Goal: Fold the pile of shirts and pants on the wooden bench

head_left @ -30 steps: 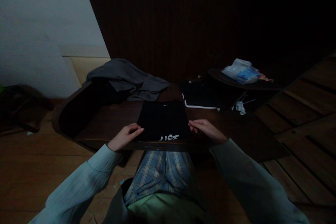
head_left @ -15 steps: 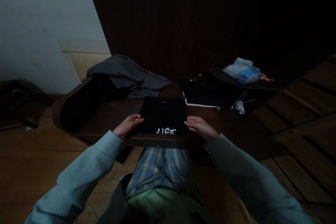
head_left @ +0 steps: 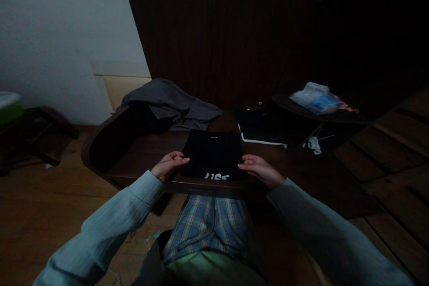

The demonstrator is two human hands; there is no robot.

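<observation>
Folded black shirt (head_left: 214, 157) with white lettering along its near hem lies flat at the table's (head_left: 140, 156) near edge, about midway along it. Left hand (head_left: 169, 165) pinches the shirt's left side, fingers curled around the cloth; right hand (head_left: 259, 169) grips the right side the same way, fingers tucked at the fold. Both sleeves are pale and ribbed. Behind the shirt, toward the far edge, a grey garment (head_left: 170, 103) lies crumpled at the left, and a second dark folded garment with a white trim (head_left: 259, 127) sits at the right. Further right, a plastic packet (head_left: 315, 97) rests on a separate dark round stand (head_left: 335, 116).
</observation>
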